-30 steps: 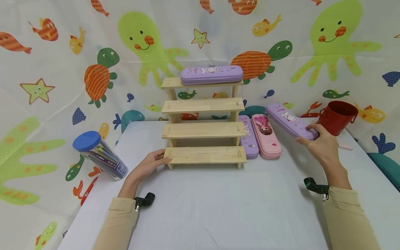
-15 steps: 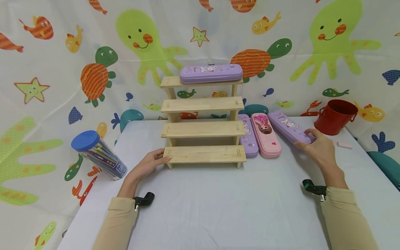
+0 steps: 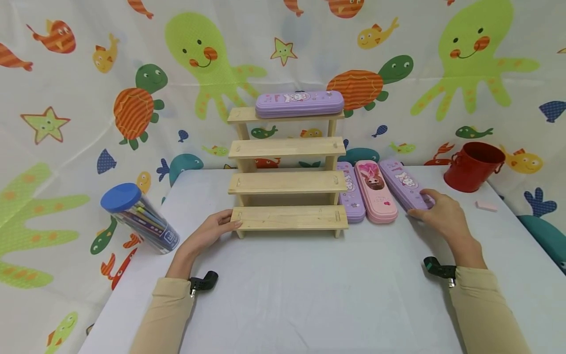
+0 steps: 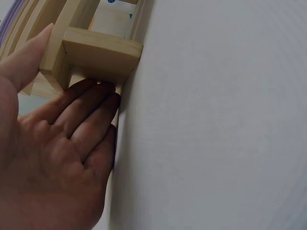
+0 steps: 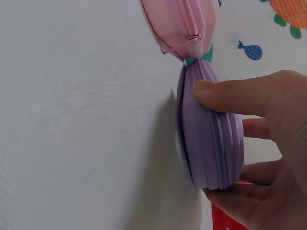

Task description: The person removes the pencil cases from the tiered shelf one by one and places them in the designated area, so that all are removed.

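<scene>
Purple case (image 3: 404, 185), right of centre in head view, is pinched between thumb and fingers of right hand (image 3: 442, 215), beside pink case (image 3: 377, 191). Wooden rack (image 3: 289, 216) is held at lower left corner by left hand (image 3: 213, 231), thumb over board, fingers below. Held case best lowered flat, aligned with pink case without nudging it. Its underside is hidden; full contact with bench (image 3: 309, 295) cannot be told. Pink case is cut off at top of right wrist view.
</scene>
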A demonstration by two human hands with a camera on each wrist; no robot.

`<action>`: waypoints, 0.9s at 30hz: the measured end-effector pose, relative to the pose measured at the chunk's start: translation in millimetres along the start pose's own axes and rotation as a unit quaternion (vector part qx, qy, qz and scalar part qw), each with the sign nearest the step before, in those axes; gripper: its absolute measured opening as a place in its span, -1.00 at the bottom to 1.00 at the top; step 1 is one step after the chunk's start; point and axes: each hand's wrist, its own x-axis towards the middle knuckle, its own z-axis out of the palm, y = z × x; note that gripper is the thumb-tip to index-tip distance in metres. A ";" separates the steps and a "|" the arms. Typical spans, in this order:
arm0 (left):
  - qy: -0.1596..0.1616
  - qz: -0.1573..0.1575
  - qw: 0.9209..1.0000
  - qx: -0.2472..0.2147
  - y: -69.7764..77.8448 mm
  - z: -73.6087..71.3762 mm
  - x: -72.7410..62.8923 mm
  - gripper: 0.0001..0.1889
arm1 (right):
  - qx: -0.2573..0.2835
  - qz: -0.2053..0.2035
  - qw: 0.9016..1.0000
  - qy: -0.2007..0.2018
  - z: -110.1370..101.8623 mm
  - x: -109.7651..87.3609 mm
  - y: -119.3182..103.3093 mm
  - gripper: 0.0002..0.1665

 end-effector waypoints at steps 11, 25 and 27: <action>-0.001 0.000 1.000 0.000 1.5 -0.6 -2.0 -0.23 | -0.006 -0.031 0.999 -0.036 -5.4 -2.2 -4.1 0.07; 0.001 -0.003 1.000 -0.001 -1.3 -0.7 -0.8 -0.22 | -0.003 -0.064 0.997 -0.049 -7.9 -3.9 -9.7 0.05; 0.001 -0.002 1.000 0.000 -1.8 -0.5 -1.0 -0.23 | -0.003 -0.069 0.997 -0.046 -7.5 -3.7 -9.2 0.04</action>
